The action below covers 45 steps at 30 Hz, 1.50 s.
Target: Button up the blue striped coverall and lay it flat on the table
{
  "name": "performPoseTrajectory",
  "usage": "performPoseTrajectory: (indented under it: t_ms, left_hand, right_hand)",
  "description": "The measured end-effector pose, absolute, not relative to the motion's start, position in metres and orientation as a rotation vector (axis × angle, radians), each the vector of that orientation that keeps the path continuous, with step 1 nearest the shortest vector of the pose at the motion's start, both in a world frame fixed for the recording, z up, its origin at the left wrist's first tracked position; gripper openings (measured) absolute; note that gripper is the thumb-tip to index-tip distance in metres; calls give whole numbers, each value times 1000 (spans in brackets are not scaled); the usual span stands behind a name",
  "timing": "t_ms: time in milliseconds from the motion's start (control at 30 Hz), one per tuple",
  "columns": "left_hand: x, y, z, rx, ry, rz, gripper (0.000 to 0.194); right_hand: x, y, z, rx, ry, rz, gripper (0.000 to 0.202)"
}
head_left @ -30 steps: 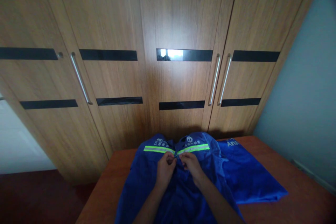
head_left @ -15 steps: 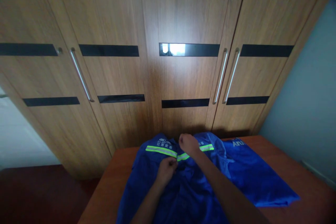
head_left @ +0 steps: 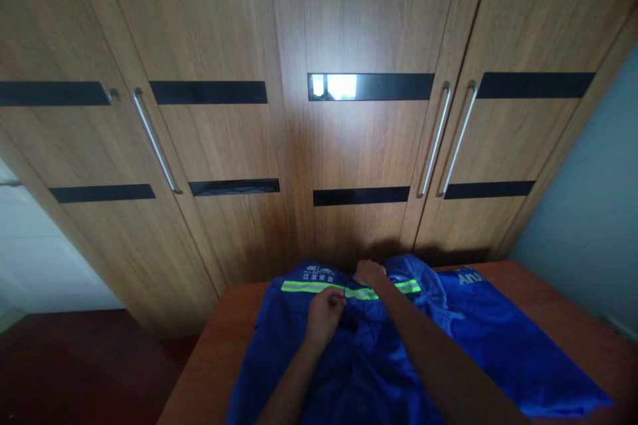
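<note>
A blue jacket (head_left: 279,339) with yellow-green and silver reflective strips and white lettering lies spread on a reddish-brown wooden surface. My left hand (head_left: 325,311) is pinched at the front edge of the jacket, beside the inner end of the left strip. Farther up, near the collar, my right hand (head_left: 369,273) is closed on the jacket's cloth, just above the right strip. Its fingertips are mostly hidden. A folded blue garment (head_left: 518,345) with white letters lies to the right, against the jacket's sleeve.
Behind the wooden surface (head_left: 209,352) stands a tall wooden wardrobe (head_left: 294,146) with black strips and metal handles. A pale wall (head_left: 588,192) is on the right. Dark red floor (head_left: 90,365) shows at the lower left.
The view has shifted slightly. My left hand has moved up to the reflective strip, and my right hand has come down lower onto the cloth by the collar.
</note>
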State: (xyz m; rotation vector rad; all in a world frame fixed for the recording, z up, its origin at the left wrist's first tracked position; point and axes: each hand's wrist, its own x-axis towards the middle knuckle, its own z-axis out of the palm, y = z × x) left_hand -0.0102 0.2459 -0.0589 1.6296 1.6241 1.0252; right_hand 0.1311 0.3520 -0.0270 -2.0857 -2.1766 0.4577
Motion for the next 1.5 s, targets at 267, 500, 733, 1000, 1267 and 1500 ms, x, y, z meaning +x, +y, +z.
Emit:
performPoseTrajectory:
  t_ms: [267, 500, 733, 1000, 1267, 1500]
  left_hand:
    - [-12, 261, -16, 1884, 1826, 963, 16]
    - [4, 305, 14, 1972, 1982, 768, 19]
    - [26, 323, -4, 2013, 2028, 440, 31]
    - [5, 316, -3, 2011, 2043, 445, 28]
    - [-41, 246, 34, 2011, 1924, 949, 48]
    - [-98, 133, -16, 1778, 1884, 1165, 48]
  right_hand:
    - [165, 345, 0, -2045, -2043, 404, 27]
    - [184, 284, 28, -1808, -2010, 191, 49]
    - [206, 222, 1, -1775, -2071, 153, 50]
    - [213, 212, -17, -1955, -2171, 172, 40]
    - [213, 228, 7, -1978, -2028, 102, 17]
    - [220, 177, -22, -1347, -1925, 131, 19]
